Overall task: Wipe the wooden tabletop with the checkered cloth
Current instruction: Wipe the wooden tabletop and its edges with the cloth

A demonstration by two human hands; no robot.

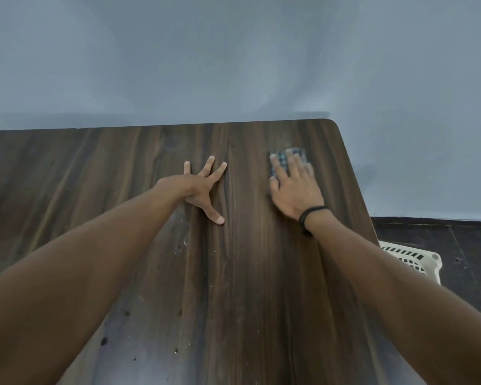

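Observation:
The dark wooden tabletop [100,173] fills the lower part of the head view and ends against a grey wall. A small blue-and-white checkered cloth [281,157] lies near the table's far right corner. My right hand [296,187] presses flat on the cloth with fingers spread; most of the cloth is hidden under the palm. A black band circles that wrist. My left hand [203,187] rests flat on the bare wood to the left of the cloth, fingers splayed, holding nothing.
Pale smudges and dark specks [178,232] mark the wood near my left forearm. The table's right edge [358,195] runs diagonally. Beyond it, a white slotted plastic basket [417,259] sits on the dark floor [456,245].

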